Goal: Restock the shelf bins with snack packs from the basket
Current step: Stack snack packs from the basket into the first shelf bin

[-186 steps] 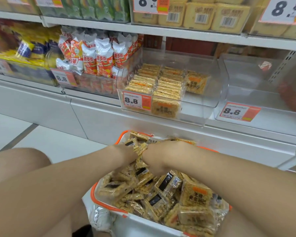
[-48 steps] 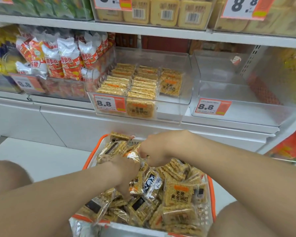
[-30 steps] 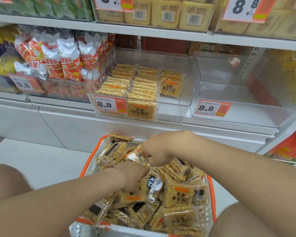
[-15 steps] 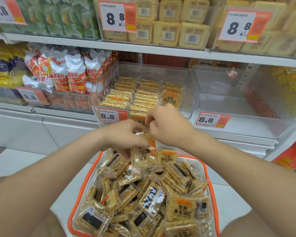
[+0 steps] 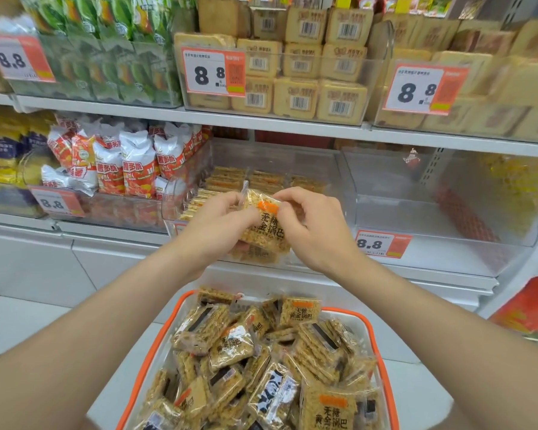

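Both hands hold a small stack of clear-wrapped golden rice-cracker snack packs (image 5: 266,226) with an orange tab and black lettering, in front of the middle clear shelf bin (image 5: 342,181). My left hand (image 5: 218,225) grips the stack's left side. My right hand (image 5: 314,225) pinches its top right edge. Rows of the same packs (image 5: 230,178) stand in that bin's left part. Below, the white basket with an orange rim (image 5: 156,342) is heaped with several more loose packs (image 5: 261,361).
A clear bin (image 5: 441,193) with an 8.8 price tag stands bare to the right. Red-and-white chip bags (image 5: 128,162) fill the bin to the left. An upper shelf (image 5: 261,119) carries boxed yellow cakes and green packs. Pale floor lies around the basket.
Both hands rose out of the basket with a stack of packs and now hold it up at the middle bin's front. The view tilted upward, showing more of the upper shelf.
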